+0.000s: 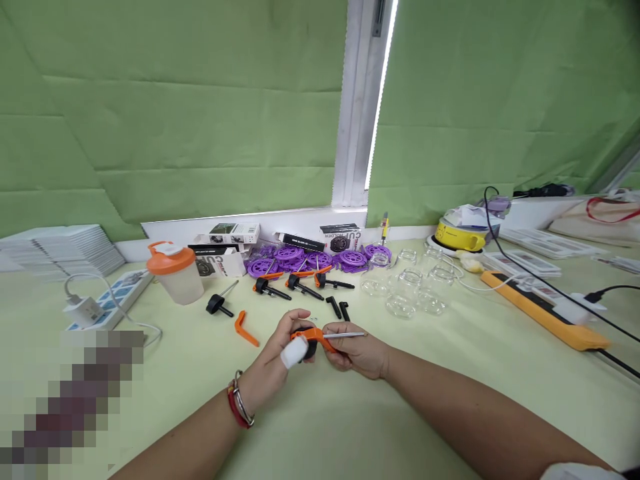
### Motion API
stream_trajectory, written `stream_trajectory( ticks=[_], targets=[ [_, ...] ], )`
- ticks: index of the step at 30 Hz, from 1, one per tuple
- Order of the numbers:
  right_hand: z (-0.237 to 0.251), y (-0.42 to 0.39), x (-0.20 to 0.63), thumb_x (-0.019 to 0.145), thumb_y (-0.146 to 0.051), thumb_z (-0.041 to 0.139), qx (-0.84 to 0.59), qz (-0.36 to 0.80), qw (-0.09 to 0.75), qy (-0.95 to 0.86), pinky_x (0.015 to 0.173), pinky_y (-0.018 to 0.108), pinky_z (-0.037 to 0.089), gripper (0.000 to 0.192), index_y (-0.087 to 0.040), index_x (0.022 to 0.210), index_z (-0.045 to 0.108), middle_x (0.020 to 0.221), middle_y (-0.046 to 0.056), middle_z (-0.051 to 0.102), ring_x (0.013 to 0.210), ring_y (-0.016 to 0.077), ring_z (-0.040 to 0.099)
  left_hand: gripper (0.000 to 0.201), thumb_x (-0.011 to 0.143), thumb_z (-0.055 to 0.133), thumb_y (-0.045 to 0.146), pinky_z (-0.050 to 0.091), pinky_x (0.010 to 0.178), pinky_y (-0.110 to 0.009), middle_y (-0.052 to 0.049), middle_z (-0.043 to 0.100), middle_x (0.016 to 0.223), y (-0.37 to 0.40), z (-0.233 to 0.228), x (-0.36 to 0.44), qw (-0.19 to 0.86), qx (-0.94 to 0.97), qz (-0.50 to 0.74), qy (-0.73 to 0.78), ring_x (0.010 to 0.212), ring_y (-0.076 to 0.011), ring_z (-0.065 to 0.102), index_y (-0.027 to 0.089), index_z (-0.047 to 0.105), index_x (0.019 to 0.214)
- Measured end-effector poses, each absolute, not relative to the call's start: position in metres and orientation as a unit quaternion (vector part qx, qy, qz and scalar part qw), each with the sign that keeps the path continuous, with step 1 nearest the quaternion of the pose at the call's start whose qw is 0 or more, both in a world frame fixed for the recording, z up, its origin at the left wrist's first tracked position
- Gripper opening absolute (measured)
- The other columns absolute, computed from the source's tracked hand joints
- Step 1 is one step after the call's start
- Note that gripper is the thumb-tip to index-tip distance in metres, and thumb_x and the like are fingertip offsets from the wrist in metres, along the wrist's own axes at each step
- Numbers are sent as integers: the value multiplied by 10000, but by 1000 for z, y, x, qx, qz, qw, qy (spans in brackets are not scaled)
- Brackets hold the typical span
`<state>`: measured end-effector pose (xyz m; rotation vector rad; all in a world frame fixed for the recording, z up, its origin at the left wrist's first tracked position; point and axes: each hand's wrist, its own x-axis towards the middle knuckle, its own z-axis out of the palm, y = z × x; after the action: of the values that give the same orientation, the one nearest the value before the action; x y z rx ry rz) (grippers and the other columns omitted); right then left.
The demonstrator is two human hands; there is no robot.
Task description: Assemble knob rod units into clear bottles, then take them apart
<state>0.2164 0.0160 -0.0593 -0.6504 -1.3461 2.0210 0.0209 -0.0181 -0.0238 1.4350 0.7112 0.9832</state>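
In front of me, my left hand is closed around a round black part with an orange crank-shaped piece on it. White wrapping covers its thumb. A thin metal rod sticks out to the right of the orange piece. My right hand pinches the orange piece's lower end, with the rod lying across its fingers. Beyond my hands lie two small black angled pieces. A loose orange angled piece is to the left, near a black knob with a metal rod.
Black parts with orange arms lie in a row before purple wheels and printed boxes. Several clear glass jars stand to the right. An orange-lidded shaker cup and power strips with cables flank the workspace.
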Motion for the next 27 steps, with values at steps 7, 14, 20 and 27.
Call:
stream_trajectory(
  ticks=[7,14,20,27],
  targets=[
    [-57,15,212,811,-462,592,-296,741,307,-519,385,180,176,308,-175,781,484,489,-56,490,376,47,308,329,879,485,335,402,669,-295,-94,577,1067,-16,-19,24,663,491,474,307,775,-151,498,206,482,1182],
    [-64,19,204,926,-369,391,-380,461,316,-737,573,246,439,306,-161,1071,562,895,62,620,637,115,565,289,826,515,285,405,616,-279,-13,581,794,13,-15,4,551,411,638,348,636,-132,522,191,511,1100],
    [-57,22,177,857,-91,431,-310,25,149,-939,748,293,454,355,-177,1186,534,1122,89,594,904,179,569,282,800,525,297,408,586,-263,7,569,715,26,-24,-6,515,403,661,368,582,-122,524,188,521,1060],
    [-45,28,145,861,-65,415,-230,-175,51,-956,594,320,418,203,-111,942,596,864,98,620,805,220,555,302,786,533,327,404,556,-250,-3,590,736,26,-30,-7,513,412,644,389,594,-125,537,199,531,1059]
  ],
)
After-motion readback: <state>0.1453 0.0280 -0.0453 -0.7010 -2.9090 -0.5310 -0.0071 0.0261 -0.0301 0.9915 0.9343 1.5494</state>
